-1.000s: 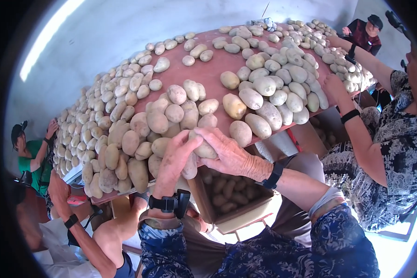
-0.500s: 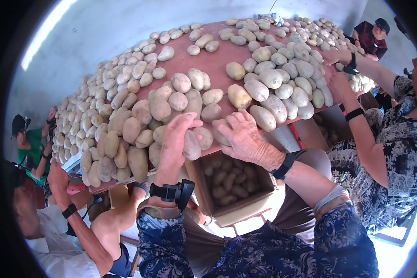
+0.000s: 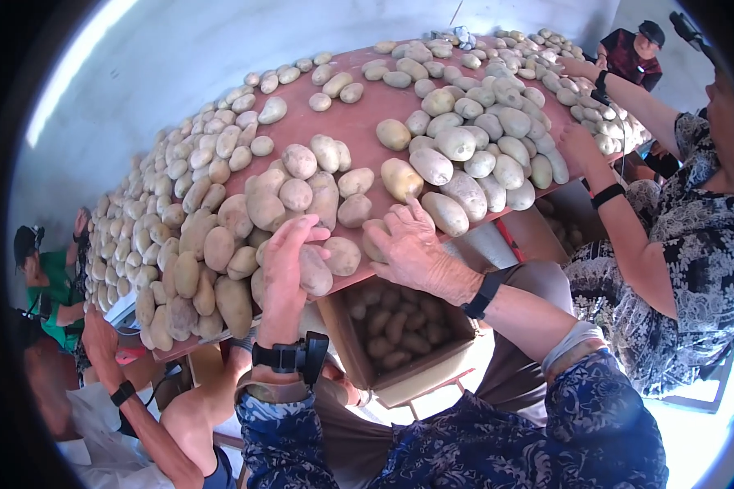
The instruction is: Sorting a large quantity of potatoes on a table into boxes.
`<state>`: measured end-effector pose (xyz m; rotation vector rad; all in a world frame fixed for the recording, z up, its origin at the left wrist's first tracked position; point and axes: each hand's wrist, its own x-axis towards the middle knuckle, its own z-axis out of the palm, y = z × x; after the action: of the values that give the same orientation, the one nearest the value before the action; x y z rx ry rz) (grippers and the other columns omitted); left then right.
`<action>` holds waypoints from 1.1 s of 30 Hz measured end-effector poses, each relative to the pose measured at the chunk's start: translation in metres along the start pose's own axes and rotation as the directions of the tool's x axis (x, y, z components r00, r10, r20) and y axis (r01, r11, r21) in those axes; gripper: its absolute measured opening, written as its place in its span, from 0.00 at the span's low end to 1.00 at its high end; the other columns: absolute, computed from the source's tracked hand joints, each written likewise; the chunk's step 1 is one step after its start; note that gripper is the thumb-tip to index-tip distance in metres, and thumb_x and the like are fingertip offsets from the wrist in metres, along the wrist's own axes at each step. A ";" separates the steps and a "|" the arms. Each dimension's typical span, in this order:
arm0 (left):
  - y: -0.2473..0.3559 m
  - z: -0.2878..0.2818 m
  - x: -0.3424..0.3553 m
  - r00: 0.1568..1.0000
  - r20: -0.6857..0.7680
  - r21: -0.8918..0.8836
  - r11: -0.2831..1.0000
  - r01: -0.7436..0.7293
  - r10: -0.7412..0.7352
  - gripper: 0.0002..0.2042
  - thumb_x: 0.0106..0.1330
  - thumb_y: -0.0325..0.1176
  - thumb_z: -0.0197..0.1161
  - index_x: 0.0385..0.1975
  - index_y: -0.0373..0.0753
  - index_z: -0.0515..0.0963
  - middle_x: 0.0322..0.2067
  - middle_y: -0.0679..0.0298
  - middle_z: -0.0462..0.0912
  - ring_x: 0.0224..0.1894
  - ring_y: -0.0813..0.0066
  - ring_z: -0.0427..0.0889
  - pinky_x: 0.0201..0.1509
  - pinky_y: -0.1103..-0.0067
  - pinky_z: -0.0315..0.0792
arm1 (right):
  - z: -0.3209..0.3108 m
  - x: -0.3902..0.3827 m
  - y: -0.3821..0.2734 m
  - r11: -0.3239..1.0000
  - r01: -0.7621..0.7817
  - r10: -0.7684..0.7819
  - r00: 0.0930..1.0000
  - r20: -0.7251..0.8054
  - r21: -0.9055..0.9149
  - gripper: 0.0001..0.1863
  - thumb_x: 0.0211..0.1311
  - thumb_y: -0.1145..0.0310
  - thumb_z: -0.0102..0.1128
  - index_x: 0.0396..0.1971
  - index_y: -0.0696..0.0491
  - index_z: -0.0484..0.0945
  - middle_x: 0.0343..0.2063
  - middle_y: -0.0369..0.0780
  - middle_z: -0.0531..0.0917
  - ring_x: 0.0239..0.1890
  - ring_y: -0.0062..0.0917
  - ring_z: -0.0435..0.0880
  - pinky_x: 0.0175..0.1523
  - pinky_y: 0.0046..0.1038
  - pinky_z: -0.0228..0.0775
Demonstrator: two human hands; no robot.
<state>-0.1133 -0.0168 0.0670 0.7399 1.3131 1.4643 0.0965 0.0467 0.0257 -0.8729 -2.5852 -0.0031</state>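
Observation:
My left hand (image 3: 287, 259) reaches to the near edge of the potato-covered table (image 3: 344, 153). Its fingers are stretched out and apart, with the palm side against a pale potato (image 3: 315, 272); I see no closed grip on it. Just right of that lies a rounder potato (image 3: 342, 257). My right hand (image 3: 422, 248) bends its fingers over another potato (image 3: 375, 240) at the same edge, mostly hidden under the hand. Beyond the right fingertips rests a yellowish potato (image 3: 401, 179). A heap of potatoes (image 3: 265, 210) rises past my left hand.
Below the table edge, between my knees, stands an open cardboard box (image 3: 408, 379) partly filled with potatoes. A second box (image 3: 538, 230) sits under the table to the right. Co-workers' arms reach in at the left (image 3: 122, 371) and right (image 3: 628, 213). More potatoes (image 3: 497, 147) cover the right side.
The whole view has shifted, so the table and potatoes appear a little further left and lower. Both hands stay at nearly the same potatoes.

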 end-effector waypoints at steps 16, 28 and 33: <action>-0.008 0.024 0.006 0.979 -0.059 -0.071 0.978 -0.197 0.193 0.13 0.72 0.38 0.57 0.49 0.37 0.78 0.38 0.61 0.83 0.31 0.79 0.79 0.36 0.81 0.75 | -0.030 0.003 -0.038 0.865 0.131 -0.019 0.973 -0.230 0.485 0.34 0.61 0.55 0.64 0.64 0.53 0.64 0.55 0.49 0.71 0.53 0.46 0.76 0.58 0.40 0.71; -0.023 0.057 0.015 0.937 0.242 -0.386 0.911 -0.145 0.252 0.29 0.76 0.53 0.43 0.64 0.34 0.65 0.58 0.51 0.71 0.61 0.61 0.72 0.64 0.68 0.68 | -0.025 0.019 0.011 -0.398 -0.236 0.228 0.911 0.344 0.887 0.24 0.73 0.58 0.51 0.64 0.53 0.66 0.47 0.40 0.80 0.39 0.24 0.83 0.46 0.30 0.79; -0.011 0.035 0.016 0.980 0.087 0.094 0.978 -0.185 0.177 0.17 0.75 0.40 0.52 0.54 0.35 0.75 0.46 0.57 0.81 0.45 0.72 0.82 0.46 0.78 0.77 | -0.025 0.011 0.033 -0.493 -0.185 0.266 0.898 0.350 0.850 0.26 0.74 0.56 0.49 0.63 0.57 0.65 0.47 0.42 0.78 0.37 0.25 0.83 0.42 0.29 0.81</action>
<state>-0.0832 0.0092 0.0613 0.9958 1.2947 1.5040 0.1172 0.0761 0.0487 -0.4951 -0.9972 2.0658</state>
